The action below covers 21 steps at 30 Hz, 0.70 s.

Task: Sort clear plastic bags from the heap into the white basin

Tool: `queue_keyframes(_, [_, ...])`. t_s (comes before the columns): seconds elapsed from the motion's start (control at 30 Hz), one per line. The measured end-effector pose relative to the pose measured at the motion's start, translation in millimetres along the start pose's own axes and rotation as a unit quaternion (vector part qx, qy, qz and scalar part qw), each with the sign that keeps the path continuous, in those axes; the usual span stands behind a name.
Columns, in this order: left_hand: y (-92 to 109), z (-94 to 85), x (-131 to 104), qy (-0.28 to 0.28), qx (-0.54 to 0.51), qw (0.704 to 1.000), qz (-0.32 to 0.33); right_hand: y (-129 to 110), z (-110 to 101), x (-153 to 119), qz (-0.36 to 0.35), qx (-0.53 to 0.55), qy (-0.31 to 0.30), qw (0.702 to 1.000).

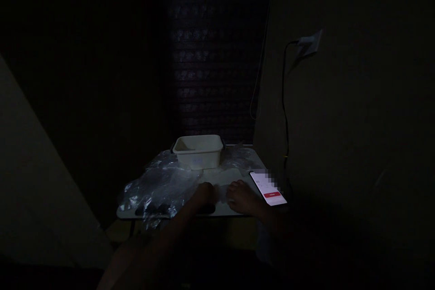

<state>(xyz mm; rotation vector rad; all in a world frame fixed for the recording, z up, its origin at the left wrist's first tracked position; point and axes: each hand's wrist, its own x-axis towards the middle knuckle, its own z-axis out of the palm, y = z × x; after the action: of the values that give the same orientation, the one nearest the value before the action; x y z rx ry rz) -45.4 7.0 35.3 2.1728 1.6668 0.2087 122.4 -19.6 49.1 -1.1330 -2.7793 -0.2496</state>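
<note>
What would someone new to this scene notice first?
Probably the phone, its bright screen glowing on the right side of the table in an otherwise very dark room. Next, the pale tub at the back of the table and the shiny clear plastic spread over its left side. The left hand and right hand are dim shapes near the front edge.
</note>
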Motion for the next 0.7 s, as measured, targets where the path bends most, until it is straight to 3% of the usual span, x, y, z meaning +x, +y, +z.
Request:
queue_keyframes(0.13, [-1.9, 0.5, -13.8, 0.015, 0.085, 0.994, 0.072, -12.5, 0.4, 3.2, -0.018, -0.023, 0.001, 1.000])
queue_keyframes(0.27, [-0.6, 2.1, -21.4, 0.042, 0.231, 0.958, 0.166, -16.3, 5.4, 8.2, -0.006, -0.047, -0.004, 0.999])
queue_keyframes(0.53, [0.8, 5.6, -22.8, 0.073, 0.269, 0.943, 0.181, -13.2, 9.1, 12.2, 0.060, -0.058, 0.047, 0.995])
queue_keyframes(0.7, [3.0, 6.9, -25.2, 0.080, 0.261, 0.945, 0.181, -14.1, 7.5, 13.1, 0.058, -0.057, 0.053, 0.995])
